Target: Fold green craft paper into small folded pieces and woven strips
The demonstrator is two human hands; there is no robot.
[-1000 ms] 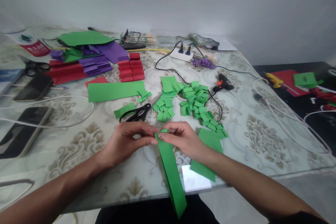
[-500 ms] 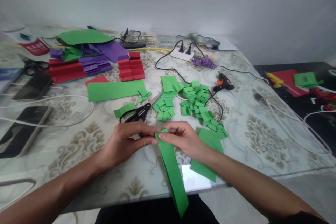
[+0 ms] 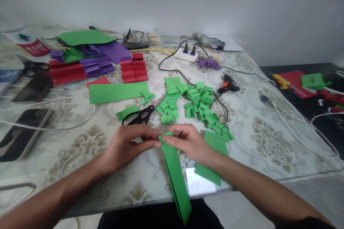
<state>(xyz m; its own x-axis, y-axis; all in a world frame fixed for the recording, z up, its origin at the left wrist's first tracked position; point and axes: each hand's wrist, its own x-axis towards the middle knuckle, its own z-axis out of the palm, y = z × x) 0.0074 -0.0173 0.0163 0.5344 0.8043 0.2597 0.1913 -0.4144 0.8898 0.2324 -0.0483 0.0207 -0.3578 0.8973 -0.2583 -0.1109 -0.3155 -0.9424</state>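
Observation:
Between my two hands is a long folded green paper strip (image 3: 176, 175), its lower end hanging past the table's front edge. My left hand (image 3: 137, 139) pinches the strip's upper left edge with thumb and fingertips. My right hand (image 3: 188, 141) is closed on the same top end, its thumb pressed flat on the paper and its other fingers hidden behind. Just beyond the left hand lie black-handled scissors (image 3: 142, 115), partly spread. Small folded green paper pieces (image 3: 200, 102) are heaped past my hands. A green sheet (image 3: 215, 146) lies partly under my right forearm.
A wide green strip (image 3: 118, 92) and folded red paper (image 3: 133, 68) lie behind the scissors. A black glue gun (image 3: 228, 84) rests to the right, its cord near a white power strip (image 3: 186, 54). A phone (image 3: 24, 134) and white cable sit at left.
The lower end of the green paper strip has shifted very slightly left. Both hands keep the same hold.

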